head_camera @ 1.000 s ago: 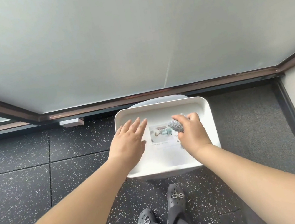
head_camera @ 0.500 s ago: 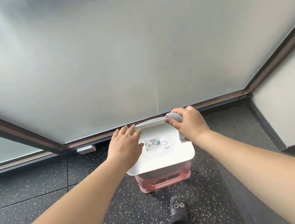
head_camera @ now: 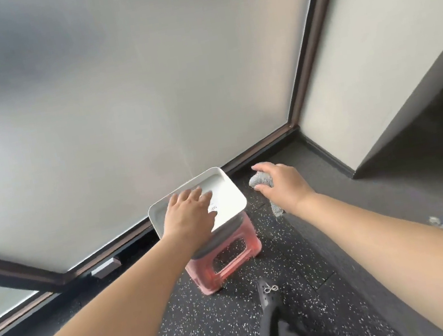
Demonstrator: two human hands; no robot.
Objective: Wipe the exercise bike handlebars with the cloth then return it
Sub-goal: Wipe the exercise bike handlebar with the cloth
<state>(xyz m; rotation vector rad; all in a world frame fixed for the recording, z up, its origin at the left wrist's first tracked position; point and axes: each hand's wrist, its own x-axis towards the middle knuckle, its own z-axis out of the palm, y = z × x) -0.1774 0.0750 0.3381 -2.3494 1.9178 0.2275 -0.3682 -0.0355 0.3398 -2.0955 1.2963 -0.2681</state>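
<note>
A grey cloth [head_camera: 261, 180] is bunched in my right hand [head_camera: 281, 184], which holds it in the air to the right of a white tray [head_camera: 228, 196]; a strip of the cloth hangs below the wrist. The tray rests on a pink stool [head_camera: 230, 260] by the frosted glass wall. My left hand [head_camera: 190, 214] lies flat over the tray with fingers spread, holding nothing. No exercise bike is in view.
Dark speckled rubber floor [head_camera: 212, 330] runs all around. A frosted glass wall [head_camera: 114, 97] with a dark frame stands behind the stool. A pale wall [head_camera: 369, 40] and a dark corner lie to the right. My shoe [head_camera: 268, 295] is just in front of the stool.
My right hand has lifted the cloth off the tray and carried it to the right. My view has risen and swung right. The left hand stays over the tray.
</note>
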